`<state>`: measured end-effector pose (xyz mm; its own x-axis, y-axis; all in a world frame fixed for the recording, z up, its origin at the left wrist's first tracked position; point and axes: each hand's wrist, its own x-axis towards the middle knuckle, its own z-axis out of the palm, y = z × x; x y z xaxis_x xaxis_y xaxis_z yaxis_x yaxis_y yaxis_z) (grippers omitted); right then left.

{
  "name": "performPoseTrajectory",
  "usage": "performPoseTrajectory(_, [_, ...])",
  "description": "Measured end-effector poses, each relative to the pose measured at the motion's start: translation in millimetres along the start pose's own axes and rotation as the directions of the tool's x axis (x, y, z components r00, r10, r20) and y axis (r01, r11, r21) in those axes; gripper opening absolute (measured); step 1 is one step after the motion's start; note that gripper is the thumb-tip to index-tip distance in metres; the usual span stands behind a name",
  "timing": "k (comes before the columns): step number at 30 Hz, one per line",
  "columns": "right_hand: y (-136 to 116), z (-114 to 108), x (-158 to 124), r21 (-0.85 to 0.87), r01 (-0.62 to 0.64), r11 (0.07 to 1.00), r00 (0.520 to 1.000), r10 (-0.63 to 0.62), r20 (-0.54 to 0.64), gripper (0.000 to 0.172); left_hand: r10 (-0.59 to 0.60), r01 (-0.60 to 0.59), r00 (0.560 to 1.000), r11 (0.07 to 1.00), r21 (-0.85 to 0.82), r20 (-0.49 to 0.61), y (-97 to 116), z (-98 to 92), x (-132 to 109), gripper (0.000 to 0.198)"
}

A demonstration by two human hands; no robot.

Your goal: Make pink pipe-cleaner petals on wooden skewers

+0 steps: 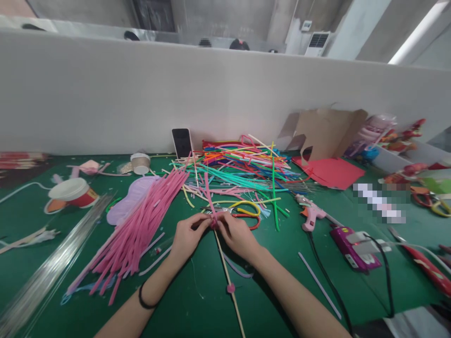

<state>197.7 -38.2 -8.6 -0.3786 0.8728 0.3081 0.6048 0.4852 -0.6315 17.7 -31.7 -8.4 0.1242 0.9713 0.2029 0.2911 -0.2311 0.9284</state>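
Observation:
My left hand [192, 234] and my right hand [237, 234] meet over the middle of the table, fingertips pinched on a pink pipe cleaner [208, 190]. One end of it sticks up and away from me; the rest is bunched at the top of a thin wooden stick [222, 260]. A small pink piece [230, 288] sits partway down that stick, which runs toward me between my forearms. Just beyond my fingers lie scissors [246, 206] with a yellow and a red handle. My fingertips partly hide the bunched part.
Left of my hands lies a pile of pink pipe cleaners [141, 230] beside a bundle of clear rods [59, 263] and a paper cup [72, 191]. Coloured pipe cleaners [243, 164] and a phone [182, 142] are behind. At right are a glue gun [312, 212] and a purple power strip [354, 249].

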Motion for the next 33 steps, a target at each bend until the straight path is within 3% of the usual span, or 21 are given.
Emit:
performPoseTrajectory(4, [1.1,0.4,0.8,0.046,0.010,0.999,1.000,-0.010,-0.003,0.017,0.084,-0.082,0.996,0.995,0.058,-0.035,-2.6,0.5,2.8,0.017])
performPoseTrajectory(6, [1.5,-0.5,1.1,0.047,0.013,0.999,1.000,-0.013,-0.004,0.017,0.056,-0.055,0.998,0.998,0.031,-0.030,-2.9,1.0,3.5,0.019])
performPoseTrajectory(11, [1.5,-1.9,0.3,0.014,0.037,0.999,0.999,-0.038,0.013,0.017,-0.008,0.007,1.000,0.997,-0.082,-0.011,-1.3,2.1,2.9,0.048])
performPoseTrajectory(16, [1.1,-1.8,-1.5,-0.032,0.075,0.997,0.997,-0.075,0.017,0.020,0.053,-0.051,0.998,0.995,0.086,-0.022,-1.0,-0.7,2.7,0.019])
performPoseTrajectory(19, [0.6,-2.5,-1.6,-0.055,0.088,0.995,0.996,-0.088,0.009,0.022,0.086,-0.083,0.996,0.991,0.106,-0.017,-0.7,-1.9,2.9,0.016])
performPoseTrajectory(24, [-0.4,-2.8,-1.5,-0.080,0.067,0.995,0.998,-0.068,-0.014,0.021,0.035,-0.035,0.999,0.999,0.010,0.005,1.7,-3.1,2.1,0.026])
performPoseTrajectory(33, [-4.4,-3.3,-1.1,0.005,0.037,0.999,0.999,-0.037,-0.023,0.021,0.209,-0.209,0.978,0.975,0.073,0.000,-2.8,-6.6,4.8,0.007])
